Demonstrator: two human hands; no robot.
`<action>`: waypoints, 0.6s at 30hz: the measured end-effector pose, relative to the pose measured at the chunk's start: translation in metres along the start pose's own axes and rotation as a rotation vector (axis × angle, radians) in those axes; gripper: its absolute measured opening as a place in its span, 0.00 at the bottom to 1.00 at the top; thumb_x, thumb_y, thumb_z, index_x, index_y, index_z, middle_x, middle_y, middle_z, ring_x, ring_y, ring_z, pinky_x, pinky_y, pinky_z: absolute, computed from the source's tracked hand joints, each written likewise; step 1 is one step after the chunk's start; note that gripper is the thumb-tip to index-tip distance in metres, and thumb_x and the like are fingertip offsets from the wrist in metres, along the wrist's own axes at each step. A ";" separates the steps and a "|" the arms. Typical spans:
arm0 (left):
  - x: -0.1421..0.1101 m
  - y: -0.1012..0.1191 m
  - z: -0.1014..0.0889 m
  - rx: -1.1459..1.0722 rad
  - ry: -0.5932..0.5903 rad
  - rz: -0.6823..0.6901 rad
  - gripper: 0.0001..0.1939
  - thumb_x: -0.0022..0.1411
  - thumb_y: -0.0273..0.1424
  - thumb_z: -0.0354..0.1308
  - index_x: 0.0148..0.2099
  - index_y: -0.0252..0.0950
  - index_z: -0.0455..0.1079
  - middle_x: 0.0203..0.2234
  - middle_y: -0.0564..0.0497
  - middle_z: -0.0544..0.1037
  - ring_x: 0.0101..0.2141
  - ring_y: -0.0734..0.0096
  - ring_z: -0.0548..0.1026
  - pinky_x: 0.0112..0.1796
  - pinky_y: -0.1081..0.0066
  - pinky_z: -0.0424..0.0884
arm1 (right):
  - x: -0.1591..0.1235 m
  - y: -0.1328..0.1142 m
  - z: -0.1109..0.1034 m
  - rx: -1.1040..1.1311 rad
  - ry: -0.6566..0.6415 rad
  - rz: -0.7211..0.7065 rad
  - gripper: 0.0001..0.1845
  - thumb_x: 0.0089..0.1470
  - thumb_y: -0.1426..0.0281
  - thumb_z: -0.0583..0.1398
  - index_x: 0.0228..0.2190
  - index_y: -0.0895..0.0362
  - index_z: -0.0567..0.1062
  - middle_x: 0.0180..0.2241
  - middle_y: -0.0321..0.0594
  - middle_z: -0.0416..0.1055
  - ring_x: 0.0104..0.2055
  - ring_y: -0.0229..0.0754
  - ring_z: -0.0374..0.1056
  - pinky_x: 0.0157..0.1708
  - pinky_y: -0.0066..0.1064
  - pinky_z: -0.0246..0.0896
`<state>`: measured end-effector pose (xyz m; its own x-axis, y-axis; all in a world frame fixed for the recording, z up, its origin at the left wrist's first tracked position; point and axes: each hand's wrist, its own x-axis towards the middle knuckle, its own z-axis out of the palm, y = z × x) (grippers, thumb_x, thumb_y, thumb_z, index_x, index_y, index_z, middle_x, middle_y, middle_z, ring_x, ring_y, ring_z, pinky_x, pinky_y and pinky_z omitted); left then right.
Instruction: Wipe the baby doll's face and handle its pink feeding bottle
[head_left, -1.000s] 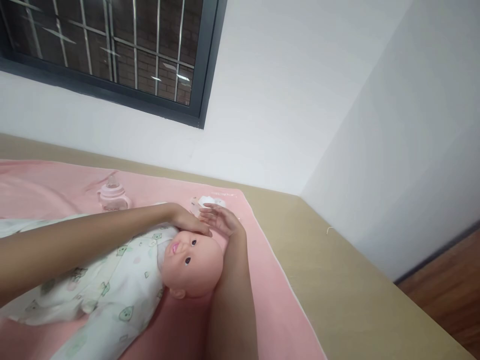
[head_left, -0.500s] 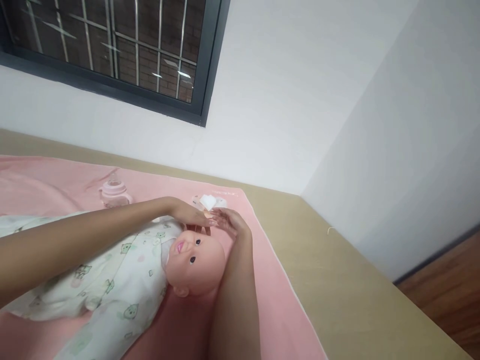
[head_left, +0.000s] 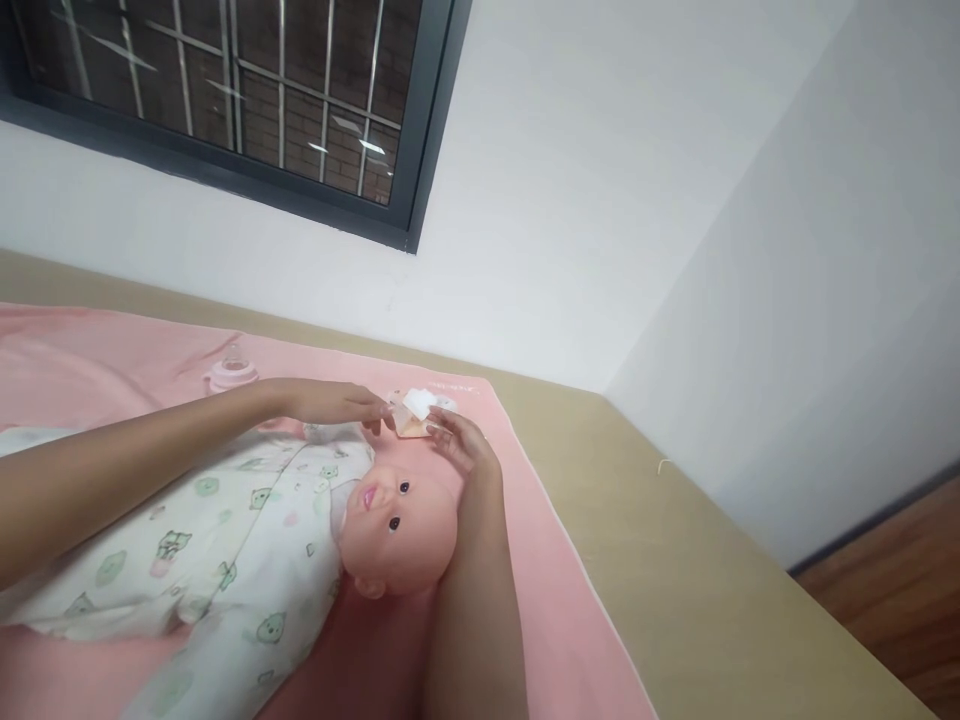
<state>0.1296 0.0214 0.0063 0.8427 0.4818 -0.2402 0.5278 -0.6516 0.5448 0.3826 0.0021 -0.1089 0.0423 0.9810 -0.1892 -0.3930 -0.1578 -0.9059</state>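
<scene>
A doll (head_left: 401, 535) in a white bear-print suit lies on its back on a pink cloth (head_left: 555, 600). Beyond its head is a small soft pack (head_left: 411, 428), peach and pale in colour, with a white tissue (head_left: 420, 402) standing up from its top. My left hand (head_left: 341, 402) reaches over the doll's chest, its fingertips closed at the pack's left edge. On the other side, my right hand (head_left: 461, 440) curves around the doll's head. Its fingers are apart and touch the pack's right side near the tissue.
A pink baby bottle (head_left: 232, 372) stands behind my left forearm, which partly hides it. The wooden surface (head_left: 622, 500) extends beyond the cloth to the white wall (head_left: 525, 270). A barred window (head_left: 300, 110) is at upper left.
My left hand has moved left, away from my right hand, to the pack's left edge. More of the pack and tissue shows between the hands. The view has shifted slightly.
</scene>
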 end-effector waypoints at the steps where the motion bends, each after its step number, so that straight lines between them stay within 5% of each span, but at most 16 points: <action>1: -0.001 -0.001 0.000 0.000 0.001 -0.004 0.32 0.68 0.53 0.38 0.57 0.38 0.69 0.50 0.45 0.76 0.52 0.59 0.71 0.53 0.67 0.62 | 0.000 0.001 0.000 0.003 -0.007 -0.005 0.10 0.52 0.70 0.59 0.36 0.58 0.78 0.38 0.41 0.75 0.31 0.32 0.71 0.25 0.20 0.66; 5: -0.001 -0.006 0.000 0.022 0.030 -0.007 0.31 0.67 0.53 0.40 0.56 0.37 0.70 0.52 0.45 0.75 0.53 0.58 0.70 0.53 0.67 0.62 | 0.001 0.002 -0.001 0.035 -0.056 -0.056 0.10 0.50 0.70 0.59 0.35 0.57 0.79 0.42 0.42 0.74 0.33 0.31 0.70 0.24 0.18 0.64; 9: 0.005 -0.014 0.004 0.012 0.189 -0.054 0.35 0.60 0.53 0.50 0.61 0.36 0.63 0.57 0.42 0.70 0.53 0.54 0.69 0.51 0.65 0.65 | -0.004 -0.009 -0.004 0.013 -0.143 -0.142 0.12 0.49 0.66 0.60 0.35 0.54 0.80 0.49 0.40 0.73 0.34 0.32 0.69 0.27 0.19 0.65; 14: 0.008 -0.009 0.006 -0.259 0.389 -0.136 0.47 0.52 0.55 0.56 0.67 0.35 0.51 0.59 0.37 0.66 0.55 0.54 0.68 0.51 0.65 0.68 | -0.026 -0.045 0.007 -0.224 -0.322 -0.233 0.14 0.49 0.61 0.63 0.36 0.55 0.81 0.48 0.42 0.75 0.34 0.35 0.68 0.30 0.24 0.64; 18: 0.001 0.005 0.004 -0.503 0.364 -0.104 0.46 0.54 0.53 0.60 0.67 0.37 0.51 0.59 0.39 0.67 0.54 0.56 0.70 0.49 0.68 0.71 | -0.052 -0.075 0.030 -0.411 -0.521 -0.254 0.16 0.50 0.59 0.63 0.36 0.57 0.81 0.44 0.45 0.76 0.34 0.35 0.68 0.30 0.25 0.62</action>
<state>0.1334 0.0157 0.0056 0.6527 0.7543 -0.0712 0.4159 -0.2781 0.8659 0.3822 -0.0337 -0.0199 -0.3988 0.9030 0.1597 -0.0466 0.1540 -0.9870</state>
